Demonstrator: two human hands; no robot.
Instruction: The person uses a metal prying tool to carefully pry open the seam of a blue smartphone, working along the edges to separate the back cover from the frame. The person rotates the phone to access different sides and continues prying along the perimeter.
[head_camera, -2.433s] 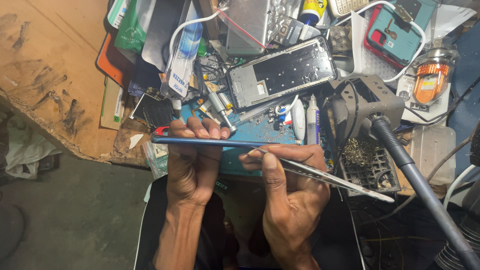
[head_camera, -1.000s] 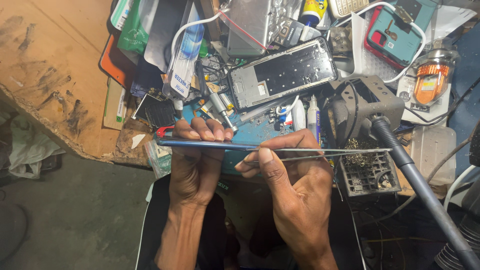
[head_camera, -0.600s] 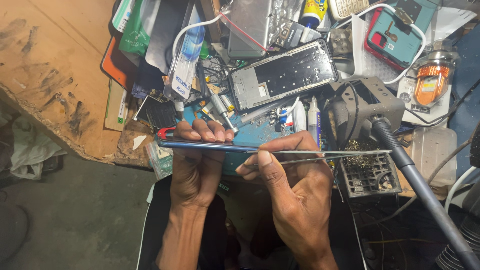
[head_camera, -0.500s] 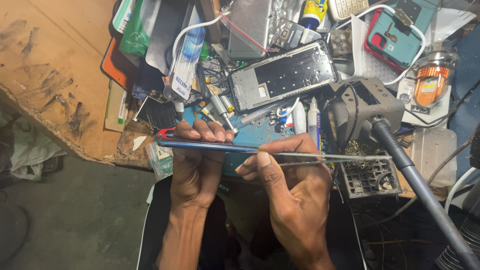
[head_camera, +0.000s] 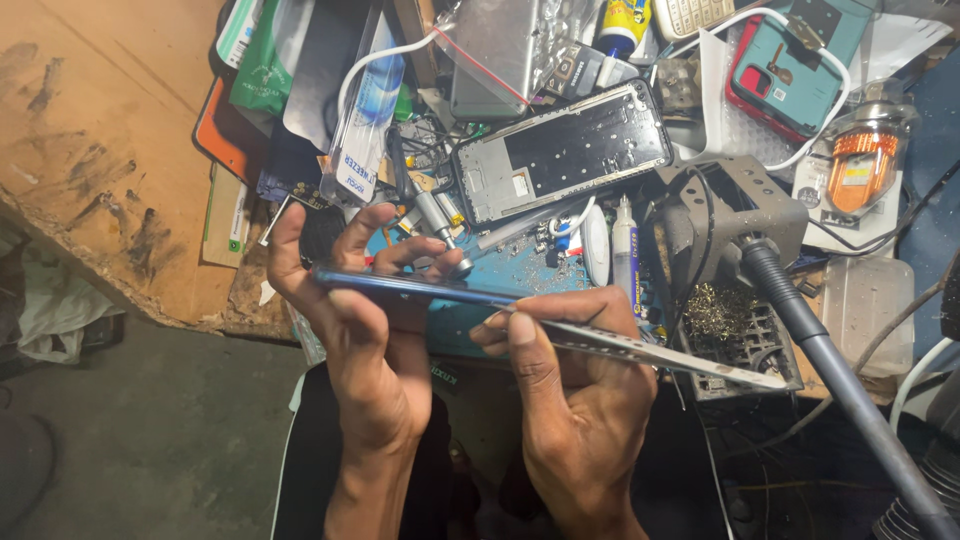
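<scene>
I hold a thin phone edge-on above the blue work mat. My left hand grips the blue back shell from below, with the fingers curled over its top edge. My right hand pinches the silver metal frame part, thumb on top. That part slants down to the right, away from the blue shell. The two parts meet near my right thumb.
An opened phone frame lies behind the hands, with a small screwdriver and a glue bottle. A grey stand, a black hose and a tray of brass wool crowd the right. A teal phone case lies far right; the wooden bench is on the left.
The blue shell and silver frame lay in one straight line; now the silver frame tilts down to the right, angled away from the shell. Both hands keep their grips.
</scene>
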